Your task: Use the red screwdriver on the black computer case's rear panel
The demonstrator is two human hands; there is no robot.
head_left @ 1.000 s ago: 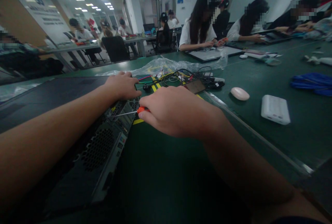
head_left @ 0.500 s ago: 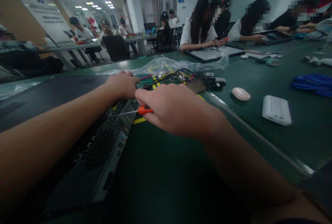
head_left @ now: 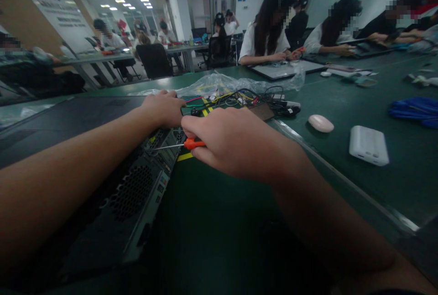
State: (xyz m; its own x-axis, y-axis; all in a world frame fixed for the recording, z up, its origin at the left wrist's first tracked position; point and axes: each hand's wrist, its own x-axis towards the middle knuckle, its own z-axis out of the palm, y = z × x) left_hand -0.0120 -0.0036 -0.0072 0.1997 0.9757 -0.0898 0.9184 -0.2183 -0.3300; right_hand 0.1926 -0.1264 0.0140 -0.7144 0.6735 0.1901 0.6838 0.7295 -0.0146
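Note:
A black desktop computer case [head_left: 130, 194] lies on its side on the green table [head_left: 222, 231], its vented rear panel facing me. My left hand [head_left: 164, 108] rests palm down on the case's top far corner, fingers curled over the edge. My right hand [head_left: 232, 142] is closed round the orange handle of a screwdriver [head_left: 186, 144]. Its thin metal shaft points left, with the tip against the rear panel near the fan grille.
Beyond my hands lie a clear plastic bag [head_left: 222, 85] and a tangle of coloured cables [head_left: 239, 99]. A pink oval object [head_left: 320, 123], a white box [head_left: 368, 145] and blue cloth [head_left: 414, 109] sit to the right. Several people work at tables behind.
My right hand has shifted slightly left and up with the screwdriver, its tip staying at the rear panel. My left hand stays on the case.

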